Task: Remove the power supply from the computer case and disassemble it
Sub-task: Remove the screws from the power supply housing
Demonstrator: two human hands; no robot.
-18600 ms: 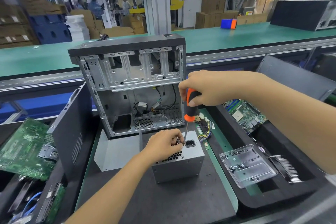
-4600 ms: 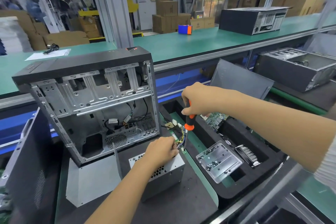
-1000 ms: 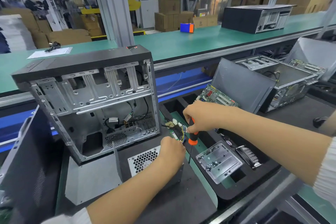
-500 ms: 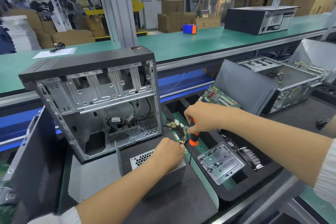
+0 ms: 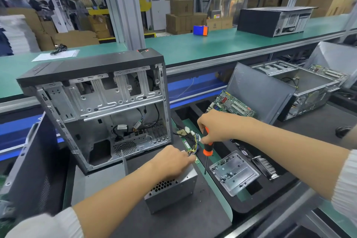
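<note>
1. Grey sheet-metal housing identifies the power supply (image 5: 172, 189); it is already out of the computer case (image 5: 100, 106) and lies on the dark mat (image 5: 173, 222) just in front of the case's open side.
2. The unit is held down by the left hand (image 5: 172, 162), whose fingers are curled over the top rear edge, where the wire bundle (image 5: 193, 145) leaves the housing. Whether a wire or a screw is pinched there cannot be told.
3. An orange-and-black screwdriver (image 5: 207, 147) is gripped in the right hand (image 5: 214, 127), fingers closed round the handle, shaft pointing down — its tip hangs beside the unit, not on it.
4. Removal is judged complete; disassembly is in hand, at the cover-screw stage.
5. The next move is judged to call for the tip to be seated squarely in a cover screw while the housing is kept from sliding; which screws remain cannot be seen.
6. Obstructions: the wire bundle with its white connectors trails between the hands and could be snagged by the shaft.
7. Nearby items — a metal tray of loose screws (image 5: 234, 174) to the right in a black foam insert, a green motherboard (image 5: 231, 105) behind it, a detached side panel (image 5: 32, 170) on the left, and a second opened case (image 5: 301, 87) at far right.
</note>
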